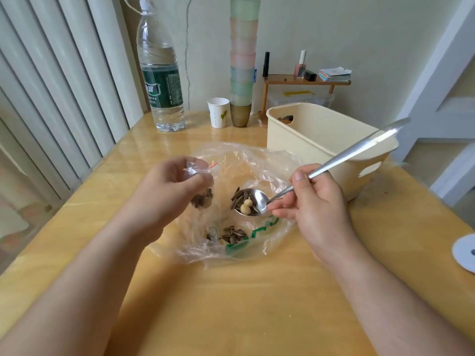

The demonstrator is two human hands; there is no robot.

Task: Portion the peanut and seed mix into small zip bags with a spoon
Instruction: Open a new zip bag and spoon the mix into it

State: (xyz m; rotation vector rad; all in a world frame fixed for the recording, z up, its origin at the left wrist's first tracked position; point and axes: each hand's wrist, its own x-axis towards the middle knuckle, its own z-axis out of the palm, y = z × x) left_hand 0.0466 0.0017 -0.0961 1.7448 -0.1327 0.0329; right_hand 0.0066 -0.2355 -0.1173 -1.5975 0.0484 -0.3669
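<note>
I have the wooden table (257, 291) filling most of my view, with the cream plastic bin (316, 140) standing on its far right part and the tall water bottle (160, 73) upright at the far left, beside a stack of pastel cups (243, 60) and a white paper cup (218, 113). Behind the bin I see a small wooden shelf (305, 82) carrying a nail polish bottle (301, 65) and some cards. In the middle of the table lies the big clear plastic bag (246, 165), crumpled open, with green print at its near edge and a small heap of loose seeds (232, 235) inside it toward me. My two hands are held apart above that bag. My right hand (318, 201) grips the metal spoon (321, 168) by the lower handle, thumb on top and fingers curled beneath, the long handle slanting up and away over the bin. The spoon's bowl sits over the big bag, loaded with striped sunflower seeds and two pale peanuts (246, 205). My left hand (169, 186) pinches the small zip bag (199, 173) at its top, where a thin red line shows; the bag hangs just left of the spoon's bowl, not touching it, and already holds some dark seeds in its lower part. I cannot tell whether the small bag's mouth is open.
</note>
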